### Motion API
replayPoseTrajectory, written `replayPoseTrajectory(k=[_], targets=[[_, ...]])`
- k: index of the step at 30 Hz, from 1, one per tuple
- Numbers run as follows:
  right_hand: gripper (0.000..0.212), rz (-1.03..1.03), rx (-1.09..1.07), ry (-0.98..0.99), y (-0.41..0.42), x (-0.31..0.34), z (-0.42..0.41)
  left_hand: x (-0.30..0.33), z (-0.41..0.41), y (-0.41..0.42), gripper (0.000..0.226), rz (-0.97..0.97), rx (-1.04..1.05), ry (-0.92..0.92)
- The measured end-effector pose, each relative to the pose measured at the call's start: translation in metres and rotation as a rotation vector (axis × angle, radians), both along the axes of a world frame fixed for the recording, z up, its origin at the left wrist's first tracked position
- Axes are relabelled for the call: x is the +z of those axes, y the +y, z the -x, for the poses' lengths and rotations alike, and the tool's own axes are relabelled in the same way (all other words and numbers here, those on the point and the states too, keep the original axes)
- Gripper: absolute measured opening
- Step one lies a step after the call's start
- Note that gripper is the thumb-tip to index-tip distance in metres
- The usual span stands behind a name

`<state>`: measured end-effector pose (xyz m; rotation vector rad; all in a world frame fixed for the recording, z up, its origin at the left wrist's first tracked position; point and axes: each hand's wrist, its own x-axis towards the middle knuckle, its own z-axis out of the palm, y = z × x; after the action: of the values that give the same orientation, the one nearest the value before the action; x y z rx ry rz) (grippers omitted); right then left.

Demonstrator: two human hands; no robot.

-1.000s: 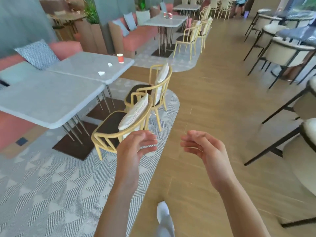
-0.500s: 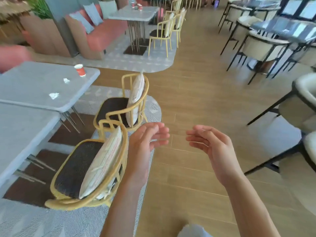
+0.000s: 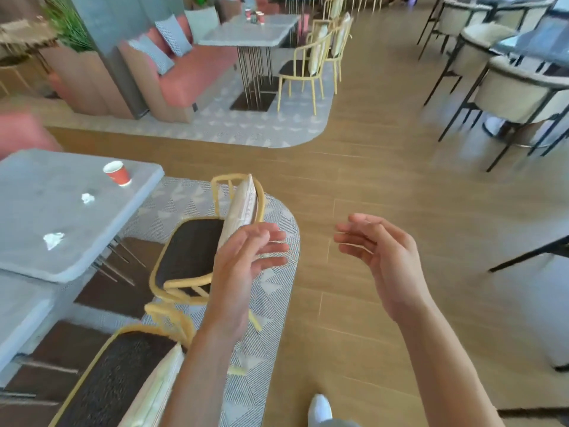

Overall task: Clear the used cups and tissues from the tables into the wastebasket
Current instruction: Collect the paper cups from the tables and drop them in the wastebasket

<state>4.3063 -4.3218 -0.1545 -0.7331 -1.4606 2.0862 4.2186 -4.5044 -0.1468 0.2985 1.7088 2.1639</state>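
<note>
Both hands are carried empty in front of the body. The left hand (image 3: 246,260) is held with its fingers loosely extended and slightly spread, the right hand (image 3: 381,257) with its fingers relaxed and gently curved, palms turned toward each other; nothing is gripped by either. This posture is judged to be that of hands kept free so that litter can be gathered.

The litter lies on the grey desk (image 3: 37,217) at the left. A red paper cup (image 3: 118,173) is stood upright near the far corner of the desk, close to the edge. Two crumpled white tissues are left apart from it on the bare top: one tissue (image 3: 87,198) nearer the cup, the other tissue (image 3: 54,239) nearer the camera-side edge. None of the three is touched by a hand.

Between the hands and the desk a yellow-framed chair (image 3: 197,260) with a dark seat and a pale back cushion is placed, so a reach to the cup is likely to be made round or over it. On a farther desk (image 3: 246,33), beside a pink bench (image 3: 191,72), more small cups (image 3: 254,16) are seen, too small to be counted surely. No wastebasket is shown in the view.
</note>
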Motion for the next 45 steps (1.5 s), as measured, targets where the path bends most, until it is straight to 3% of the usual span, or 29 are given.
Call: replayPoseTrajectory(k=[9,23,34,45], targets=[[0.018,-0.039,0.192,-0.046,0.084,0.000,0.174,-0.008,0.142,0.103,0.023,-0.033,0.116,-0.057],[0.017,-0.116,0.333,-0.199,0.219,-0.017,0.498,-0.032,0.462,0.251,0.018,-0.155,0.185,-0.099],[0.018,-0.088,0.524,-0.212,0.271,-0.027,0.699,-0.035,0.632,0.283,0.018,-0.110,0.460,-0.123],[0.018,-0.142,0.911,-0.144,0.313,-0.012,0.916,-0.017,0.779,0.329,0.023,-0.076,0.866,-0.113]])
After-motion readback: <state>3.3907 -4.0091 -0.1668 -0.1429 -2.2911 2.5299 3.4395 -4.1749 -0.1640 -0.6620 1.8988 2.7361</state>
